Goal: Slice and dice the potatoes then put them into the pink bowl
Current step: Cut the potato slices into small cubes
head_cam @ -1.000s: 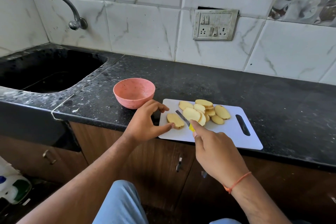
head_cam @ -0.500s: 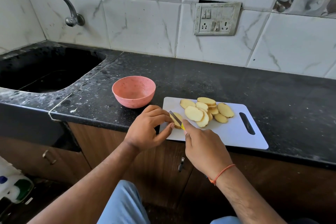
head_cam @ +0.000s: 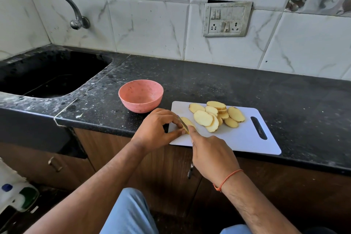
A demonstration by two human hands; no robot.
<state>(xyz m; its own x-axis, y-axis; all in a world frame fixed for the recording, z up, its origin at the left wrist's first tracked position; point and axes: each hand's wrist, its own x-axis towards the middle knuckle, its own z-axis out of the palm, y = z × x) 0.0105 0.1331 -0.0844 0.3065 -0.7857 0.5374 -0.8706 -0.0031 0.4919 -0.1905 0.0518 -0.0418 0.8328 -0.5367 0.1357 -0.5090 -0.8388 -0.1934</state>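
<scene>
Potato slices (head_cam: 216, 116) lie heaped on the white cutting board (head_cam: 247, 137) at the worktop (head_cam: 228, 85) edge, the pink bowl (head_cam: 141, 95) just left of it. Left hand (head_cam: 158, 129) pinches one slice (head_cam: 187, 122) at the board's near left corner. Right hand (head_cam: 212, 156) grips a knife (head_cam: 183, 124), forefinger along its back, blade on that slice.

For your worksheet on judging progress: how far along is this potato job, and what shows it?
Done: the slicing, a pile of potato slices lies on the white cutting board. In hand: the left hand steadies one slice while the right hand sets the knife on it, so dicing is just starting. Left: dicing the pile and filling the pink bowl, which looks empty.
</scene>
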